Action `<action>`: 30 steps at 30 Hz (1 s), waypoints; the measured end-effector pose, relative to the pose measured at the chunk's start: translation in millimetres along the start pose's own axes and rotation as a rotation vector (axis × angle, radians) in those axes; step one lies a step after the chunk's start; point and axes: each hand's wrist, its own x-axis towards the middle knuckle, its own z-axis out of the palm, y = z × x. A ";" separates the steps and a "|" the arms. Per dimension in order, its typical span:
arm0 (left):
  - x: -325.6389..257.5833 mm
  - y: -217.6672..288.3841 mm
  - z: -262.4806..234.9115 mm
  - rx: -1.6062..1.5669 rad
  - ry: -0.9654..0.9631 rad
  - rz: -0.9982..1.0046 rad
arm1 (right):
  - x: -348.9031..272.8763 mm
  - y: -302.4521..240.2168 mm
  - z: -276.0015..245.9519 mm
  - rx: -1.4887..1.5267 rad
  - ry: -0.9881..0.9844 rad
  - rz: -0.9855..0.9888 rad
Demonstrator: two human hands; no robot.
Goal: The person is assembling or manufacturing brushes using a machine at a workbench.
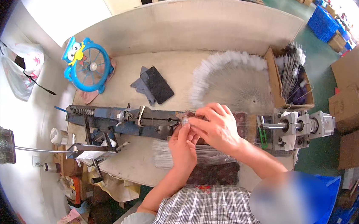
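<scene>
One left hand [182,146], one right hand [218,127], both bunched narrow, contents unclear; beside: long dark metal rail [107,113], slender pale rods [164,155].

Beyond a plaid apron [209,207], a worker's left hand [183,146] and right hand [218,127] mask whatever their fingertips touch; right of it, blur [287,200] overlaps a blue object [333,186].

I can read no wording or numbers from where I stand. The white plastic bag [18,81] on the wall to my left bears red printing, too small to make out, and the red marking at the top of my checked apron [209,209] is equally illegible.
</scene>
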 end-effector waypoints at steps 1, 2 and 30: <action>0.8 -0.1 -2.1 0.016 0.009 -0.002 | -1.4 0.0 0.0 -0.003 -0.015 -0.005; -0.6 0.3 0.2 0.009 0.008 0.010 | -2.9 1.5 -1.4 -0.001 -0.014 -0.018; -2.4 -1.5 2.6 -0.062 -0.022 -0.012 | -7.0 -6.7 -1.9 -0.001 0.056 0.037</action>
